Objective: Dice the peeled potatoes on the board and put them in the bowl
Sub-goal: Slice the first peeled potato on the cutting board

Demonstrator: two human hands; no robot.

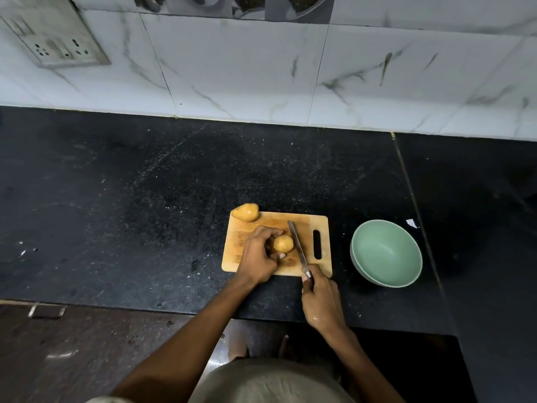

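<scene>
A wooden cutting board [305, 225] lies on the black counter. My left hand [257, 257] grips a peeled potato [284, 243] in the middle of the board. My right hand [321, 301] holds a knife [297, 245] by its handle, the blade lying just right of that potato, tip pointing away from me. A second peeled potato [246, 212] sits on the board's far left corner, partly over the edge. An empty green bowl [386, 253] stands to the right of the board.
The black stone counter [130, 213] stretches wide to the left, with a seam at the right. A marble-tiled wall with a socket plate [58, 42] rises behind. A small white scrap [412, 223] lies beyond the bowl. The counter's front edge runs just below my hands.
</scene>
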